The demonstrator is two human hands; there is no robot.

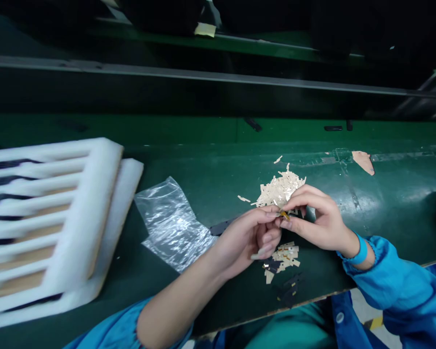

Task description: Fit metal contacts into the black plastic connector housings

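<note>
A small part (283,214), yellowish and too tiny to be made out in detail, is pinched above the green bench (385,203) between the fingertips of the left hand (247,240) and the right hand (316,218). Both hands are closed on it from opposite sides. The step in hand is judged to be fine fingertip work on this single piece, perhaps the stripping of a slip from it. A steady pinch on one side and a small, careful pull on the other would be called for next.

Just behind the hands a heap of pale slips (280,189) is piled on the bench. Just below them a smaller cluster of tan pieces (285,254) is spread, with a few dark pieces (290,286) near the bench edge.

Further to the left a clear plastic bag (170,223) is laid flat and crumpled. Nothing can be made out inside it. A dark strip (221,226) is seen at its right edge.

At the far left a white foam tray (58,218) is stacked on a second foam sheet. Dark strips are lodged in its upper slots, while brown backing is shown through the lower ones. A tan scrap (363,161) is stuck to the bench, well apart to the right.
</note>
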